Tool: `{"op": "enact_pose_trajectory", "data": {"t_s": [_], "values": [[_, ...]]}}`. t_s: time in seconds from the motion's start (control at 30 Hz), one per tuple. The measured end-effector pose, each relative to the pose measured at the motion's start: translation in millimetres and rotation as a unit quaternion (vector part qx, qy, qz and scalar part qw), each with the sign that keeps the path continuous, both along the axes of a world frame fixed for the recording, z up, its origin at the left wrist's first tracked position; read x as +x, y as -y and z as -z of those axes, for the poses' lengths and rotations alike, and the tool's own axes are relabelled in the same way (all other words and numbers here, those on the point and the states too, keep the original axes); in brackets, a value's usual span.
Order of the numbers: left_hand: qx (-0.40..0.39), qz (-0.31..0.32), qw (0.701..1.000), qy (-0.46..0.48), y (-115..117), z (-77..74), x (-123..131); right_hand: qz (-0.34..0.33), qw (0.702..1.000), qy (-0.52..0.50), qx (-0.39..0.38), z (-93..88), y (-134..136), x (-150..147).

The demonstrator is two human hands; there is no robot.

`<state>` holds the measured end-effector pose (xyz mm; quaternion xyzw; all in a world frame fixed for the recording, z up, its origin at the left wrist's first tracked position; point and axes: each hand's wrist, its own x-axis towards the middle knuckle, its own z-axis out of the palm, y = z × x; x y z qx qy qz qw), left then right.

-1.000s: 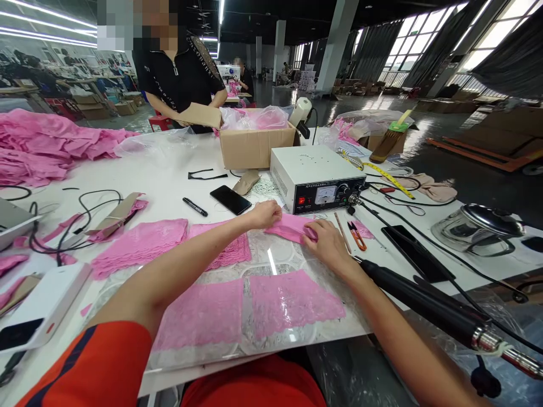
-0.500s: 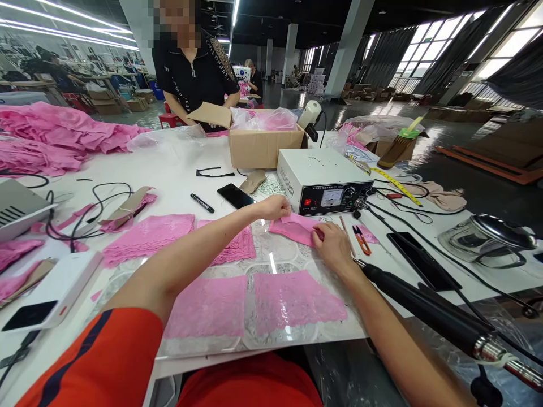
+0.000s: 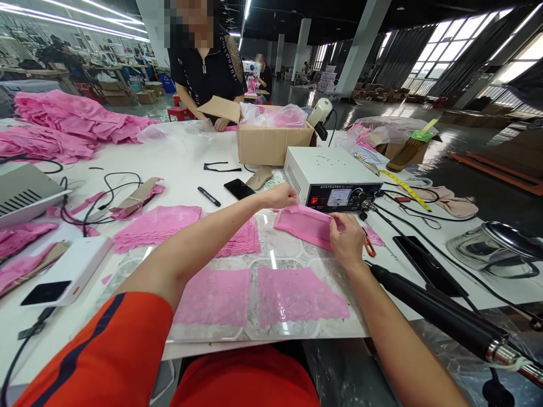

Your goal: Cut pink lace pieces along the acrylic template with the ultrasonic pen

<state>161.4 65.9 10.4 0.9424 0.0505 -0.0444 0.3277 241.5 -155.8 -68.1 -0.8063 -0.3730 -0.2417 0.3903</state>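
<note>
Pinching the far left corner of a pink fabric piece (image 3: 303,229) with the left hand (image 3: 282,196), with fingertips closed together on the cloth. Clamping the far right corner between thumb and forefinger of the right hand (image 3: 347,234). Holding this piece near the far edge of the marbled mat (image 3: 271,243), right of its middle and just in front of the white control box (image 3: 322,164). Gripping at both ends, presumably for drawing the upper border straight and stopping so soft a cloth from curling or slipping.

Showing a left lace panel (image 3: 212,297) and a right lace panel (image 3: 303,297) side by side along the mat's near edge, apparently beneath a clear sheet, judging by the glare, and so lying flat. Occupying the mat's far left part with two lace piles (image 3: 156,229), likely within reach there without crowding the hands.

Reaching with the left arm on a long diagonal from the worktop's near left corner, bending slightly at the elbow and crossing above the right-hand pile. Extending the right forearm from the near right, alongside the black-handled tool (image 3: 432,311), and turning inward at the wrist, partly hiding the orange snips (image 3: 369,246).
</note>
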Motion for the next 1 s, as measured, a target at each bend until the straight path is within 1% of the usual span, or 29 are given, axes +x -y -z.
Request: {"op": "enact_pose_trajectory", "data": {"t_s": [0.13,0.2,0.27,0.33,0.4,0.5,0.6,0.73,0.8,0.9,1.0], "values": [[-0.001,0.014,1.000,0.005,3,-15.0,-18,-0.058,0.998,0.024,0.011,-11.4,15,-16],[-0.006,0.033,0.999,-0.001,6,-21.1,-35,-0.095,0.995,0.030,0.003,-14.3,29,-29],[-0.018,0.062,0.998,-0.023,13,-21.9,-55,-0.143,0.989,0.035,-0.018,-12.7,46,-45],[-0.035,0.095,0.993,-0.056,23,-16.2,-76,-0.204,0.976,0.051,-0.049,-7.2,65,-62],[-0.053,0.127,0.986,-0.090,37,-6.1,-97,-0.261,0.959,0.069,-0.085,-0.2,82,-77],[-0.067,0.166,0.976,-0.125,60,8.9,-125,-0.300,0.943,0.067,-0.128,8.3,101,-92],[-0.057,0.176,0.974,-0.127,79,17.2,-143,-0.311,0.938,0.060,-0.143,12.7,112,-97],[-0.020,0.158,0.983,-0.092,93,20.2,-157,-0.304,0.939,0.048,-0.154,13.4,121,-96],[-0.002,0.153,0.985,-0.075,96,20.4,-161,-0.285,0.946,0.040,-0.152,12.4,126,-96],[0.046,0.165,0.983,-0.058,97,20.7,-165,-0.243,0.960,0.018,-0.140,10.3,132,-98],[0.101,0.174,0.978,-0.053,102,21.8,-161,-0.209,0.971,0.002,-0.118,9.4,137,-99]]}}
